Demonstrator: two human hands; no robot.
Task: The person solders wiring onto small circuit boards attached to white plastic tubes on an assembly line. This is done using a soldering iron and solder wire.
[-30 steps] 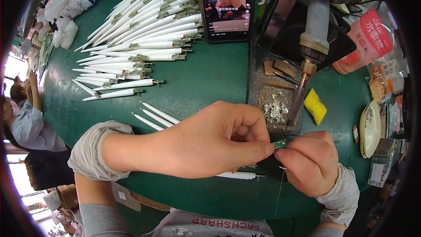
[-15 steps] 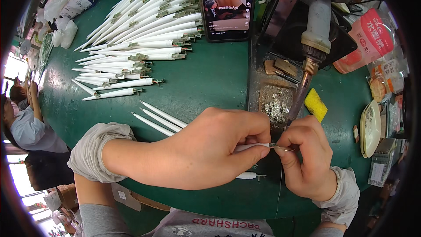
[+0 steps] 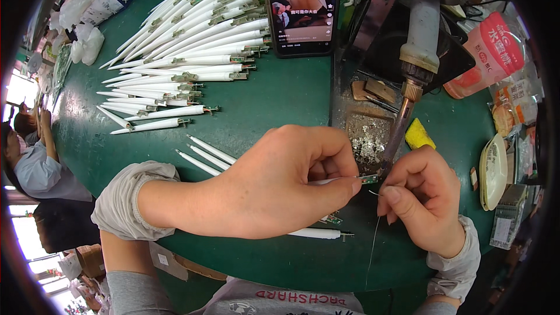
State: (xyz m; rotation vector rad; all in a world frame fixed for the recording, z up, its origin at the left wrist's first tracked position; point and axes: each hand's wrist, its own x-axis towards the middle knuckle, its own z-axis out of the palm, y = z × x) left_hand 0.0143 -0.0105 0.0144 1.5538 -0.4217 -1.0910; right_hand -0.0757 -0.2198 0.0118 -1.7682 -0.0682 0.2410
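Note:
My left hand point(image 3: 280, 181) is closed around a slim white pen-shaped stick, mostly hidden by the fingers. The stick's small green circuit board point(image 3: 368, 179) pokes out past my thumb, close to the tip of the soldering iron point(image 3: 399, 131). Whether board and tip touch I cannot tell. Pinched in my right hand point(image 3: 423, 198) is a thin solder wire point(image 3: 374, 245), its short end near the board and its long tail hanging down. Another white stick point(image 3: 318, 233) lies below my left hand, and a few more sticks point(image 3: 201, 165) lie behind that wrist.
A large pile of white sticks with green boards point(image 3: 198, 35) covers the back left. A phone point(image 3: 306, 46) stands at the back. Beneath the iron is a tray of solder bits point(image 3: 350, 118), with a yellow sponge point(image 3: 419, 134) alongside. A pink pouch point(image 3: 487, 58) and pale dish point(image 3: 494, 172) are right.
My left hand has shifted slightly up, bringing the board closer to the iron's tip. My right hand has drawn a little to the right, away from the board, still with the wire.

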